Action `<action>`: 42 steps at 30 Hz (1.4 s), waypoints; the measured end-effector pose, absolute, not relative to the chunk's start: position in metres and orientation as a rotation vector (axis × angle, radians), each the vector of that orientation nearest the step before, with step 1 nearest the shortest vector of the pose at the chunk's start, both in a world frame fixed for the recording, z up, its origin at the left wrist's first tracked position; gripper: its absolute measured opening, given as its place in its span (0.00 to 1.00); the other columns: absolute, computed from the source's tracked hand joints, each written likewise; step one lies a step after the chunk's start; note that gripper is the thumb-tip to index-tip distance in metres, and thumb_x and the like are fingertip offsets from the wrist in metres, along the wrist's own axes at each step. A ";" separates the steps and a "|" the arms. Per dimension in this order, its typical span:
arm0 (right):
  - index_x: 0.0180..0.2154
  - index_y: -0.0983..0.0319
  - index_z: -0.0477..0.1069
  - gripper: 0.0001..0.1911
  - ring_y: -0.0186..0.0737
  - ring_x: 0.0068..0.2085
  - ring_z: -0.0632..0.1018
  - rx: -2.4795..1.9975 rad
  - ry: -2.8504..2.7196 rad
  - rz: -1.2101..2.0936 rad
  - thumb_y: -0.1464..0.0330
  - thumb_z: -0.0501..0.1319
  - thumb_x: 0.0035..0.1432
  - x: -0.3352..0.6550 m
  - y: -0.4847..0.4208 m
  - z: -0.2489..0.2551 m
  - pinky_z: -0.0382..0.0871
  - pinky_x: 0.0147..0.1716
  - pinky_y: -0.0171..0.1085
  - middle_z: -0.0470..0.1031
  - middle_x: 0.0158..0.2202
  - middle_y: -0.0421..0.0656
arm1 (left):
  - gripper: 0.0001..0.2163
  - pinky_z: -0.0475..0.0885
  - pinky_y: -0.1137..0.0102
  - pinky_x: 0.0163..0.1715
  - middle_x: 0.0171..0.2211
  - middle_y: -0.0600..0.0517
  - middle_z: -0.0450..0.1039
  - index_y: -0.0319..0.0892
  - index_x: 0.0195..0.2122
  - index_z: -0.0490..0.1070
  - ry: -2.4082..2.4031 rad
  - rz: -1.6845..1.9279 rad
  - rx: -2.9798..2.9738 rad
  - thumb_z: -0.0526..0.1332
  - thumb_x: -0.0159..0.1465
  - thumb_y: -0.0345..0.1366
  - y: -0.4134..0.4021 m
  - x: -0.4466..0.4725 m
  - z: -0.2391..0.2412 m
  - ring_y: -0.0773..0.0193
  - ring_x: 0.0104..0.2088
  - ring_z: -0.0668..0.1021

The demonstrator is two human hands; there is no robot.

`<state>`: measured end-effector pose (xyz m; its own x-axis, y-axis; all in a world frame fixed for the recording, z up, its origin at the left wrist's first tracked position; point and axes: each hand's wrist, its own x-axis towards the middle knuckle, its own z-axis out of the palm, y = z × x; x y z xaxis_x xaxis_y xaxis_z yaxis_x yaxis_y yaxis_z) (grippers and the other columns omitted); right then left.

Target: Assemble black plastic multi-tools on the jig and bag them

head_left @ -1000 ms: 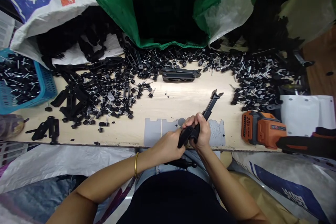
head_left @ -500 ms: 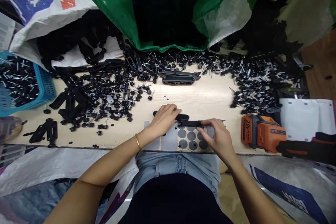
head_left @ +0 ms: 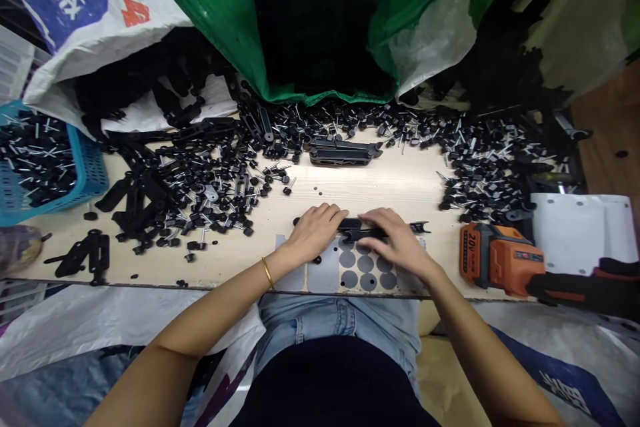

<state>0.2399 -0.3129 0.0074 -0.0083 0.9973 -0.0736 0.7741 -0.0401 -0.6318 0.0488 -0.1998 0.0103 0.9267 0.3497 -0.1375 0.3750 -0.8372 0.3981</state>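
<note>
Well, palms down — left hand draped over the black bracket, grip unclear; right hand clasped round it.

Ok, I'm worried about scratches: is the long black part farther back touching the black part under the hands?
Apart. The head view shows bare wooden tabletop between the nearer black part and the farther black part.
</note>
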 end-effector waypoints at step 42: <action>0.41 0.63 0.72 0.13 0.43 0.31 0.75 -2.051 -1.915 0.491 0.63 0.54 0.63 0.215 -0.293 0.038 0.68 0.29 0.39 0.74 0.32 0.48 | 0.10 0.72 0.70 0.35 0.36 0.48 0.75 0.39 0.45 0.72 0.906 0.317 2.383 0.56 0.64 0.29 -0.189 -0.021 0.036 0.65 0.34 0.76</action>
